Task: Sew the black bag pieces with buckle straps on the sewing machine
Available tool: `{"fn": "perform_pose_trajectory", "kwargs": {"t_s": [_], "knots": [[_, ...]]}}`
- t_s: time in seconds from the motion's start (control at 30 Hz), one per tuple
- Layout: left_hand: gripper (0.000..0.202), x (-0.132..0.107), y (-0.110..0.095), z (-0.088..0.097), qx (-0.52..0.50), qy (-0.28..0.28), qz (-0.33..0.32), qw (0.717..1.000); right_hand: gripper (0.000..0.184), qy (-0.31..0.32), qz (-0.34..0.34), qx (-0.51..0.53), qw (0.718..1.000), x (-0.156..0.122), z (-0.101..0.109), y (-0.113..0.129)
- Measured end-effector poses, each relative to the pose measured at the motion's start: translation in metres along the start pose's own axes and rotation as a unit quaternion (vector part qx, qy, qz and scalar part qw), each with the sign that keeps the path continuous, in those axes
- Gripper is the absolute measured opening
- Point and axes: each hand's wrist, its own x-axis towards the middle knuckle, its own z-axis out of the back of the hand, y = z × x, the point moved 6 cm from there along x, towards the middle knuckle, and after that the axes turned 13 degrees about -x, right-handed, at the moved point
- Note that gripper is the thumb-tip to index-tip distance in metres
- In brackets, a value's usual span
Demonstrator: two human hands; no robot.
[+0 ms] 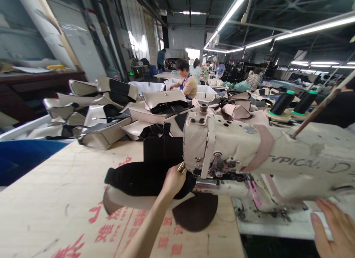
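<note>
My left hand (174, 181) is closed at an unfinished bag (138, 178), with its fingertips partly hidden beside the sewing machine's (227, 143) head. A small gold-coloured metal piece (181, 167) shows at those fingers; what it is I cannot make out. The bag lies with its black side up, a pale panel beneath and a dark rounded flap (197, 212) hanging towards me. Part of the bag reaches under the machine head, where the needle is hidden. At the lower right my right hand (332, 226) rests with its fingers spread near the machine's bed, holding nothing visible.
Cream and black bag pieces (108, 130) are heaped behind the wooden table (36, 210), which has red printed characters. A blue container edge (24, 158) is at left. Two black thread cones (282, 102) stand behind the machine. A person (188, 82) works beyond the heap.
</note>
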Motion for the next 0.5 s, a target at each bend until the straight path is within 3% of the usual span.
{"fn": "perform_pose_trajectory", "kwargs": {"t_s": [0.1, 0.23, 0.37, 0.5], "knots": [[0.023, -0.002, -0.005, 0.0, -0.002, -0.005, 0.002, 1.0, 0.055, -0.015, -0.041, 0.008, 0.999, -0.023, -0.01, 0.01], [0.026, -0.007, -0.012, 0.001, -0.007, -0.012, 0.004, 1.0, 0.057, -0.014, -0.03, 0.005, 0.999, -0.031, -0.015, 0.005], [0.029, -0.01, -0.014, 0.002, -0.014, -0.019, 0.011, 1.0, 0.057, -0.022, -0.006, -0.013, 1.0, -0.011, -0.006, -0.012], [0.032, -0.01, -0.012, 0.003, -0.022, -0.024, 0.011, 0.999, 0.042, -0.031, 0.006, 0.004, 0.999, 0.035, 0.016, -0.034]]}}
